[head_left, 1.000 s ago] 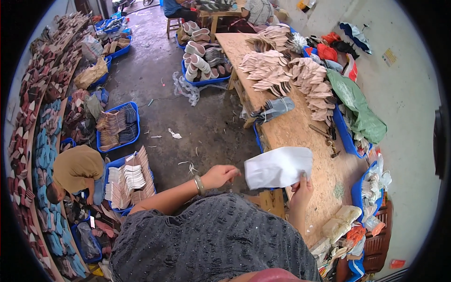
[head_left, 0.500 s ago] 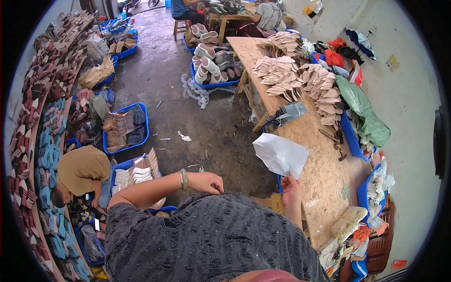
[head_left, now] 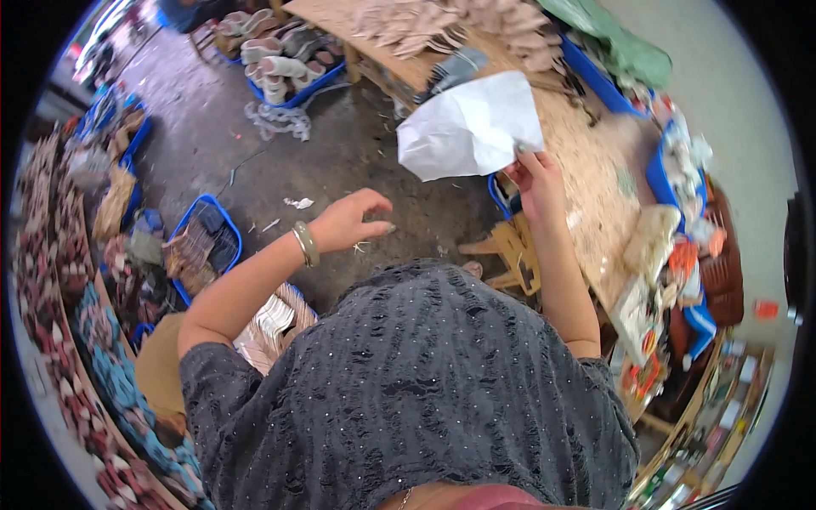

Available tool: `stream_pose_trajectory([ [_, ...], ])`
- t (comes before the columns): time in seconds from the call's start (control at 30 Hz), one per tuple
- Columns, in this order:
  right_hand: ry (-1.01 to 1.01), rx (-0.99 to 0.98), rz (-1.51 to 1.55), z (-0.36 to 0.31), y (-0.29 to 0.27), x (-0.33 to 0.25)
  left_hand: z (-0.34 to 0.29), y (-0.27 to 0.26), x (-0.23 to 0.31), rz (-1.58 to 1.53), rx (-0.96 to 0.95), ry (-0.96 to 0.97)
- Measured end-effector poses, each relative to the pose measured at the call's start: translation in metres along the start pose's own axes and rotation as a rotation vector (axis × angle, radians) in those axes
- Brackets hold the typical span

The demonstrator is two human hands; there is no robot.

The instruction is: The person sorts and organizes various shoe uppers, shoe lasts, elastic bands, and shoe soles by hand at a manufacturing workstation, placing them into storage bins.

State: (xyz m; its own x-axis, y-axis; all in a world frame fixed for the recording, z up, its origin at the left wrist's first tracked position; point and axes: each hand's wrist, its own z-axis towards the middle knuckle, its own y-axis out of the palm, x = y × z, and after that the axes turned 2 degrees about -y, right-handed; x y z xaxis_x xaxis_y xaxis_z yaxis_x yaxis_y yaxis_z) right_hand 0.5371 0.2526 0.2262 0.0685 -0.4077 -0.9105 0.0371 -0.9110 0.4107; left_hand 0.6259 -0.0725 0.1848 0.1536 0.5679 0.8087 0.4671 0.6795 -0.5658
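Between the thumb and fingers of my right hand is a creased white sheet of paper, held by its lower right corner. The sheet hangs in front of the wooden table, over its near left edge. My left hand, with a bangle on the wrist, is raised above the floor, its fingers curved and apart from the thumb. Nothing lies in it. Beyond the paper, a grey bundle of pieces rests on the table near several stacks of pinkish-beige pieces.
A yellow plastic stool stands beside the table's leg side. Blue bins of shoe parts sit on the floor ahead, with another blue bin at left. A bent-over person is close at my left, by racks of shoe parts.
My right hand has lifted the paper up and leftward. My left hand has moved forward and its fingers have spread. The view has turned and shifted, now showing the yellow stool.
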Motion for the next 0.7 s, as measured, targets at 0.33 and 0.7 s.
stream_pose_trajectory([
  [0.33,0.053,0.199,0.023,-0.043,-0.037,0.017,0.111,0.062,0.057,-1.241,0.525,0.01],
  [0.7,-0.24,0.134,0.227,-0.084,-0.113,-0.02,0.146,0.097,0.047,-1.584,-0.2,-0.119],
])
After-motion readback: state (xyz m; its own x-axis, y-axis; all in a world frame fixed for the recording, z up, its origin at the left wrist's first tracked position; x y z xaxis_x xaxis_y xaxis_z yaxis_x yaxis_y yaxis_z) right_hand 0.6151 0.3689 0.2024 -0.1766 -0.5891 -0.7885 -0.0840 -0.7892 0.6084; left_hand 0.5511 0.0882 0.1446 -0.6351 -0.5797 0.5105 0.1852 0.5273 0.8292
